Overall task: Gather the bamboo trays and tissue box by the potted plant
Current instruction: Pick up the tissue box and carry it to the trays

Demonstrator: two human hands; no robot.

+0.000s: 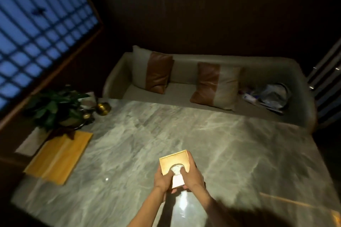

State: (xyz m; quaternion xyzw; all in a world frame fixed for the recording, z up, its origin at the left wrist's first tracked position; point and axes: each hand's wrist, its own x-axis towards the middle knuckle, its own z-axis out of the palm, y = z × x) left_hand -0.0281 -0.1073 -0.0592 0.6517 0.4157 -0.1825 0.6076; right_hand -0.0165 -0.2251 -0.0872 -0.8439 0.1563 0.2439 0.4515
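No readable text or labels anywhere, packaging on the sofa perhaps printed, too blurred

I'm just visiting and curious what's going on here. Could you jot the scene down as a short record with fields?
setting: dim room, marble table, sofa behind
held: tissue box, gripped by left hand and right hand
tray: bamboo tray lying flat at table's left edge
plant: potted plant just beyond the tray
box position: apart from the tray and plant, near the table's front

Left hand and right hand close together, fingers curled.
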